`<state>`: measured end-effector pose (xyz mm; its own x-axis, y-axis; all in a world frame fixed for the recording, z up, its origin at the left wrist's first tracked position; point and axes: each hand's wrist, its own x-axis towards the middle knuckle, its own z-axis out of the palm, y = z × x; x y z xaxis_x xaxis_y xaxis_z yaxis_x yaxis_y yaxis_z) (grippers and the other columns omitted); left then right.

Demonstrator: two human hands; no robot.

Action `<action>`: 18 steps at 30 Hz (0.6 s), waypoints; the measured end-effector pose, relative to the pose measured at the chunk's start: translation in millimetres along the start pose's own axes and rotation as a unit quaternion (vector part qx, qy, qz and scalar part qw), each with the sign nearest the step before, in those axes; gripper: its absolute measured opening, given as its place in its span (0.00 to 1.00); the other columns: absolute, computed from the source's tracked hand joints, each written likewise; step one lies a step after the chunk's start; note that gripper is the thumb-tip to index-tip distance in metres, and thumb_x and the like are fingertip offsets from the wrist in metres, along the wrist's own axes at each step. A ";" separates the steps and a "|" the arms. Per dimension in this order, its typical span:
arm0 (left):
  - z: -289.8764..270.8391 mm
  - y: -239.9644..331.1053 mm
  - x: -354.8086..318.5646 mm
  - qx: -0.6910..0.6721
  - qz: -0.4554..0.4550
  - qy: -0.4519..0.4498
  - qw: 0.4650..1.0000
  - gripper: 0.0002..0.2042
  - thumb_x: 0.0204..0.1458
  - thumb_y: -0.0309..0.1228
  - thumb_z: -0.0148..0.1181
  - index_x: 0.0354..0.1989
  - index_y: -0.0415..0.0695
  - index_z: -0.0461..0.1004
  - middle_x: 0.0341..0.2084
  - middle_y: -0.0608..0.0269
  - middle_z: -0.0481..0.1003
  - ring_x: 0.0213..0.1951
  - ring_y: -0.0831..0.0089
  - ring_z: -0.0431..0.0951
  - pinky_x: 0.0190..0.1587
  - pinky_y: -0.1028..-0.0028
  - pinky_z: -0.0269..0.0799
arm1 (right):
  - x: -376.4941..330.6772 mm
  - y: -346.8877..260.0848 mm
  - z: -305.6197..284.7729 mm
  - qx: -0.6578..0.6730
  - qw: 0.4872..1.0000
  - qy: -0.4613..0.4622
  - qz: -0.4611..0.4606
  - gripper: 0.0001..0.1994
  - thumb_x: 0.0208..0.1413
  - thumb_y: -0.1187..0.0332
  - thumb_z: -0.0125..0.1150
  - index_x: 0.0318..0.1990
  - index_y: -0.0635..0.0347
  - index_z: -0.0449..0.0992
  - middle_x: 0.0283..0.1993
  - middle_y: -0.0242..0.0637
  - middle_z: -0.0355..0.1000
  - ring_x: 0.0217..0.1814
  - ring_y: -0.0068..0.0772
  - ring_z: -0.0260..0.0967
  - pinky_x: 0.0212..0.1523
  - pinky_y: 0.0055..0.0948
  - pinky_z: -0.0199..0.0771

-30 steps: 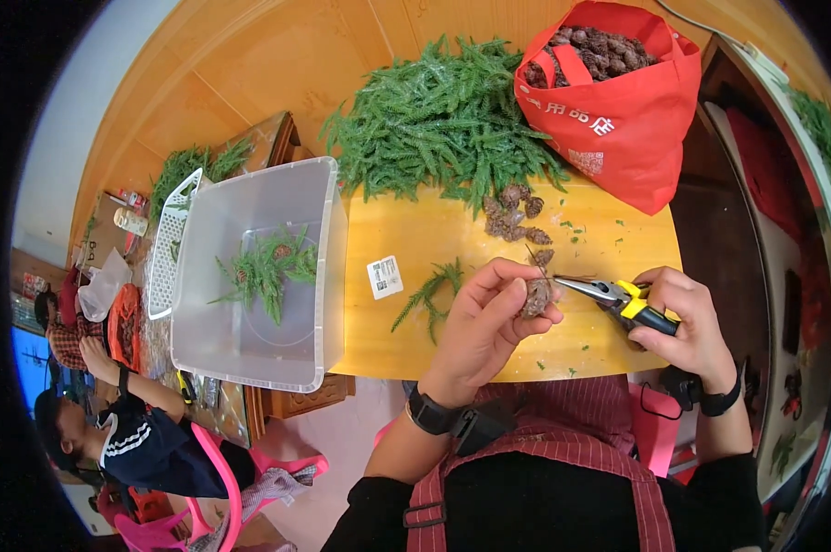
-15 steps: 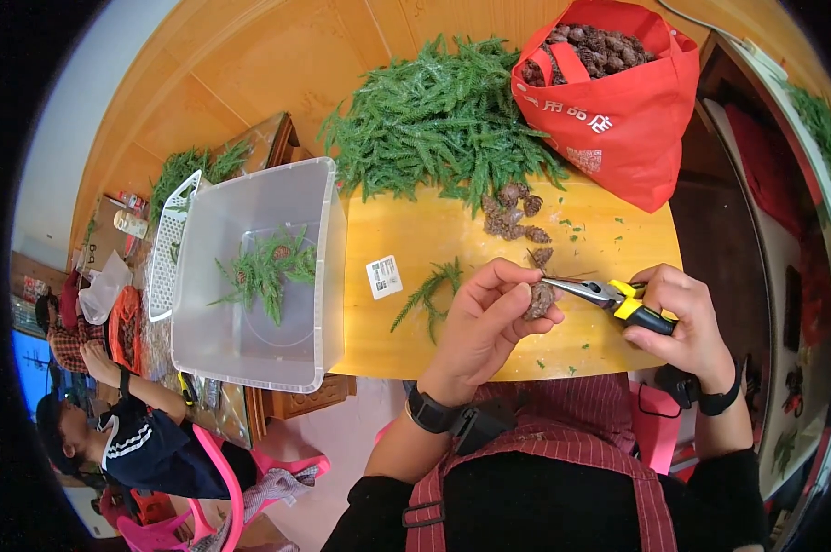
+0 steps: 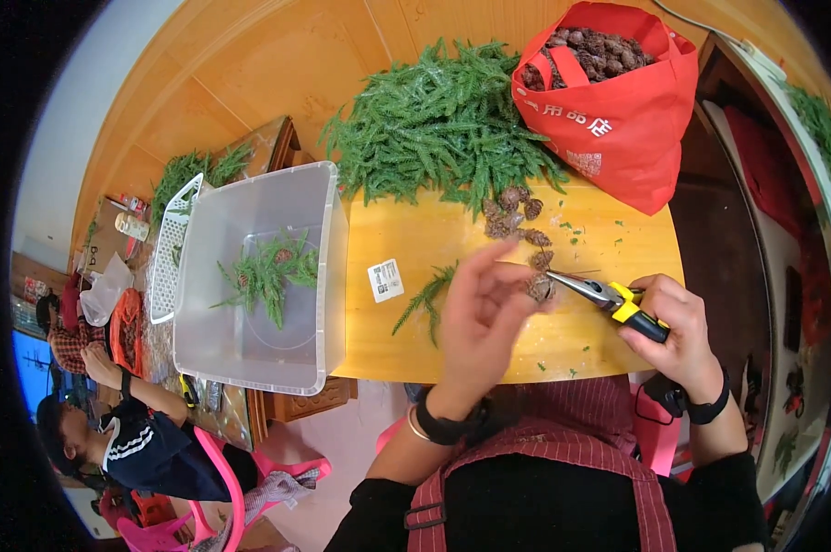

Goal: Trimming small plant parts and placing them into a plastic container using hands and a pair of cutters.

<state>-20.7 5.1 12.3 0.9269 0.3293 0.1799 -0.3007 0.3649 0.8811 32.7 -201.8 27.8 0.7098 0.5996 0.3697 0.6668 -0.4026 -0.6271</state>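
Observation:
My right hand is closed round the yellow and black handles of long-nose pliers, whose jaws point left. At the jaw tips is a brown pine cone, with a thin brown wire or stem beside it. My left hand is at the cone's left, its bent fingers blurred by motion. Whether those fingers grip the cone cannot be made out. Several loose pine cones lie on the yellow table just beyond. Left of my hand lies a green sprig, partly covered.
Behind the cones sits a heap of green sprigs. A red bag of pine cones stands at the back right. To the left is a clear plastic bin holding sprigs and cones. A white label lies on the table. Another person sits at far left.
My left hand has turned and shifted a little left, and its hold round the cone no longer shows plainly. The pliers stay in my right hand, nearly in place.

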 end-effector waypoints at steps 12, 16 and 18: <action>-4.3 -10.0 7.3 0.103 0.108 -0.014 0.989 0.11 0.43 0.14 0.56 0.37 0.35 0.69 0.32 0.54 0.72 0.33 0.71 0.75 0.35 0.78 0.72 | -3.4 -5.4 11.1 0.006 0.999 0.017 0.034 0.12 0.33 0.72 0.63 0.19 0.65 0.63 0.20 0.42 0.58 0.27 0.44 0.66 0.27 0.32 0.66; -8.9 -9.8 12.6 0.328 0.300 -0.030 0.895 0.14 0.38 0.12 0.59 0.35 0.35 0.69 0.33 0.53 0.71 0.34 0.70 0.73 0.36 0.77 0.71 | -5.6 -6.3 17.4 0.045 0.997 0.004 0.061 0.10 0.35 0.73 0.61 0.19 0.65 0.63 0.19 0.42 0.57 0.23 0.40 0.62 0.25 0.30 0.63; -7.9 -5.7 13.9 0.451 0.397 -0.044 0.798 0.14 0.36 0.12 0.60 0.33 0.35 0.69 0.34 0.53 0.70 0.34 0.69 0.73 0.36 0.76 0.71 | -9.7 -7.6 18.7 0.081 0.992 -0.020 0.099 0.10 0.38 0.71 0.60 0.20 0.64 0.63 0.20 0.39 0.57 0.22 0.35 0.60 0.24 0.28 0.61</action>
<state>-7.8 14.5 6.4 0.5486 0.0670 0.8334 -0.5539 -0.7175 0.4223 16.5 -191.7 16.2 0.8120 0.5472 0.2030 0.4673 -0.4012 -0.7878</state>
